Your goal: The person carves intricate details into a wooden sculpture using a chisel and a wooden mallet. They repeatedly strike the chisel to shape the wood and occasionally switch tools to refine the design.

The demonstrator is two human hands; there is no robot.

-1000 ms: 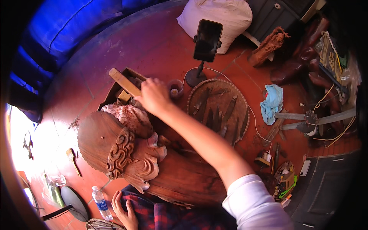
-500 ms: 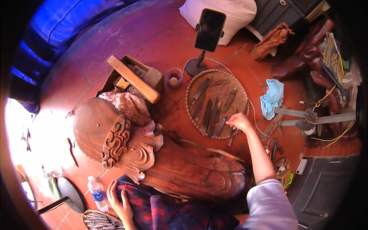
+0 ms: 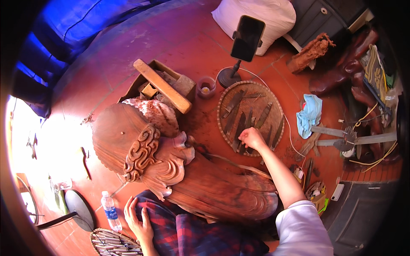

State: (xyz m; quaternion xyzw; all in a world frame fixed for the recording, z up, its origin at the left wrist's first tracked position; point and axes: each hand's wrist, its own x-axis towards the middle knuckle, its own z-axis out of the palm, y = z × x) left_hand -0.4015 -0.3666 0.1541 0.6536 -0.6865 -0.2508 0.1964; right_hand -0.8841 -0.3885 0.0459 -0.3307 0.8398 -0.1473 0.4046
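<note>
My right hand (image 3: 252,138) reaches over a round woven tray (image 3: 276,99) that holds several dark, flat metal tools (image 3: 263,115). Its fingers are pinched together among these tools; whatever lies between the fingertips is hidden. My left hand (image 3: 139,217) lies with fingers apart on the dark plaid cloth (image 3: 166,222) across my lap. Between me and the tray is a large carved wooden figure (image 3: 222,183) on its side. Wavy hair ornament (image 3: 143,151) and flowing folds are cut into it.
Beyond the figure's head stands a wooden box (image 3: 188,87) with a wooden bar (image 3: 162,85) across it. A clear cup (image 3: 206,87) and a phone on a stand (image 3: 247,38) are behind. A water bottle (image 3: 110,211) and a basket of tools (image 3: 115,243) sit at left; a blue cloth (image 3: 309,115) lies right.
My right hand has moved left across the tools in the tray, its fingers still pinched. The whole view has shifted slightly; my left hand stays on the cloth.
</note>
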